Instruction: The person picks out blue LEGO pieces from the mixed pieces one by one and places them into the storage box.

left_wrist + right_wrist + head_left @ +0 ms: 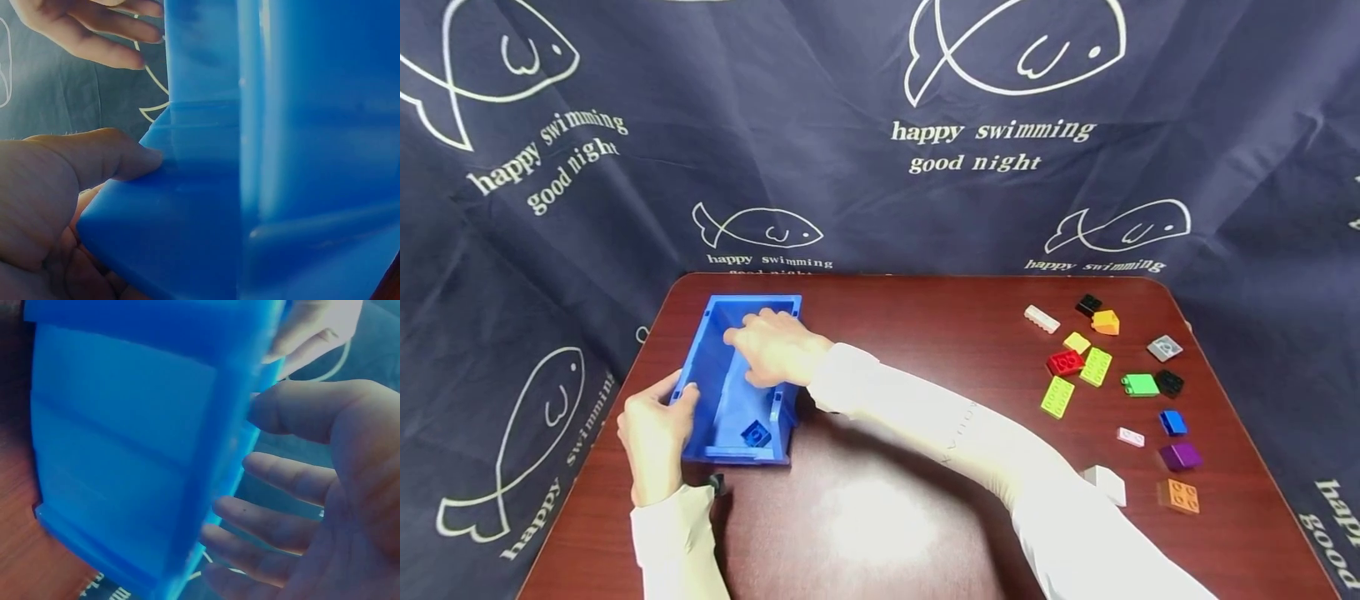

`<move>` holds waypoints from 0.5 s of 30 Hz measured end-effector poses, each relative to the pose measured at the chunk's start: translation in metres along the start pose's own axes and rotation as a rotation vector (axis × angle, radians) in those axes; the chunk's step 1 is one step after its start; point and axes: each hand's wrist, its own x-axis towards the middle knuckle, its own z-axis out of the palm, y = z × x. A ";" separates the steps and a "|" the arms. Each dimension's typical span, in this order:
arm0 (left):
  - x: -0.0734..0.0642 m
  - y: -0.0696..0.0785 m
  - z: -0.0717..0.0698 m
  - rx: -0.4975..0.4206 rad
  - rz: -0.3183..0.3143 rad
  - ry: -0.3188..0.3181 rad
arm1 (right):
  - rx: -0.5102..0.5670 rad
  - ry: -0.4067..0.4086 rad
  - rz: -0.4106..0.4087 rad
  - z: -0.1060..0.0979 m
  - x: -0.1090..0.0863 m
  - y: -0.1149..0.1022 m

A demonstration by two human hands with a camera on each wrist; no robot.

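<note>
A blue plastic bin (737, 408) stands on the left side of the table, and a dark blue toy brick (756, 433) lies inside near its front end. My left hand (657, 425) grips the bin's left wall, thumb on the inner side, fingers round the outside; the left wrist view shows this thumb (119, 156) against the blue plastic. Over the bin's opening reaches my right hand (778, 346), with no object visible in it. In the right wrist view its fingers (269, 525) are spread and loosely bent beside the bin's rim.
Several toy bricks lie scattered on the table's right side, among them a red brick (1065, 362), a purple brick (1181, 456), an orange brick (1183, 496) and a white block (1107, 484). A small black object (717, 483) is by my left sleeve. A dark printed curtain (880, 217) hangs behind.
</note>
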 end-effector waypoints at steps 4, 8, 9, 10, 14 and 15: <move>0.001 0.001 0.000 -0.002 -0.018 0.002 | 0.007 0.039 -0.008 -0.009 -0.008 0.003; -0.001 0.001 0.002 -0.005 -0.029 -0.015 | 0.010 0.066 -0.001 -0.014 -0.019 0.009; -0.001 0.001 0.002 -0.006 -0.028 -0.015 | 0.008 0.073 0.002 -0.015 -0.021 0.011; -0.002 0.001 0.003 -0.006 -0.026 -0.014 | 0.006 0.081 0.004 -0.016 -0.024 0.013; -0.003 0.001 0.003 -0.008 -0.026 0.000 | 0.008 0.118 0.006 -0.021 -0.033 0.021; -0.003 0.001 0.002 -0.009 -0.028 0.001 | 0.013 0.124 0.010 -0.023 -0.035 0.023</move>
